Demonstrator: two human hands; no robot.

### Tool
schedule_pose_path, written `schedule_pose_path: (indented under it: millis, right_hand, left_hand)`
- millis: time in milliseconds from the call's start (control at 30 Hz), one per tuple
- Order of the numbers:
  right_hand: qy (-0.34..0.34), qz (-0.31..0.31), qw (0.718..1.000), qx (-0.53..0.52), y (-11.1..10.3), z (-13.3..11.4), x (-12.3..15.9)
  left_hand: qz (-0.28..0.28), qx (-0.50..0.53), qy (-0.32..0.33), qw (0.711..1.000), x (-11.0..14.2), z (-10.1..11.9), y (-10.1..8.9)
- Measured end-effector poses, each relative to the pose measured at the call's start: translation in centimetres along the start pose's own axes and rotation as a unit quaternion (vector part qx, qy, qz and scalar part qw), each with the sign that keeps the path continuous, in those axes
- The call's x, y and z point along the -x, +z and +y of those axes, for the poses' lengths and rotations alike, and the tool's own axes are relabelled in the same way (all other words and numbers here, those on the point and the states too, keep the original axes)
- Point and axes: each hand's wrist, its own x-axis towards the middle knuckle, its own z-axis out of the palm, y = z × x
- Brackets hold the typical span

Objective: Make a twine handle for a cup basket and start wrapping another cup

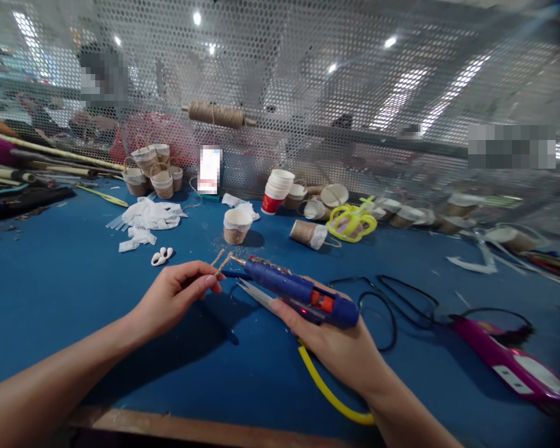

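Over the table [177, 367], left fingers [201, 287] pinch twine [223, 264]; right fingers [289, 316] wrap a glue gun [284, 283]. Its nozzle [239, 262] faces the twine.

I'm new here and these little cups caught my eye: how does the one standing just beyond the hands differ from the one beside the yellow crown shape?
The standing cup is upright, mouth up; the lying cup rests on its side. The lying cup has a twine handle looping out, while none shows on the standing cup. Both have brown sides and white material around the rim.
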Motion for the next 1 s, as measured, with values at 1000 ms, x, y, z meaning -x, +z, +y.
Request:
schedule_pose_path:
  millis: [1000]
  right_hand:
    - [0.003, -0.011, 0.999, 0.033, -0.3, 0.18, 0.36]
  left_hand:
    - [0.001, 0.01, 0.012, 1.0, 0.01, 0.25, 0.02]
